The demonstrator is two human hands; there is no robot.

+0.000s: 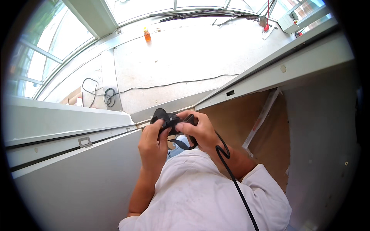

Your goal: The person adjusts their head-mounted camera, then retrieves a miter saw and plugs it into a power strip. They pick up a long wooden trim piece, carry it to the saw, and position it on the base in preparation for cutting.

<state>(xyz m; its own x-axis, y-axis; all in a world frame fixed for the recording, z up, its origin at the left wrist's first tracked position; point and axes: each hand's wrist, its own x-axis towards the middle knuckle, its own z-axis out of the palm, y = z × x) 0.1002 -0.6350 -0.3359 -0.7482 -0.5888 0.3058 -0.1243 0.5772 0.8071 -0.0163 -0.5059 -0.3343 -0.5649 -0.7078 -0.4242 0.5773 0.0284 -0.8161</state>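
My left hand (152, 146) and my right hand (200, 129) are together in front of my body, both gripping a black object (162, 115) with a flat strap or band hanging below it; I cannot make out exactly what it is. My left thumb presses on its near side, and my right fingers curl round its right part. A black cable (235, 181) runs from beside my right hand in a loose kink down over my white shirt.
I stand in a white-framed doorway (281, 69) with a panel (73, 184) at left. Beyond lie a pale floor (173, 54), a long cable (165, 82), an orange bottle (147, 35), dark strips (185, 15) and a red-handled tool (266, 27). Brown boarding (231, 119) shows at right.
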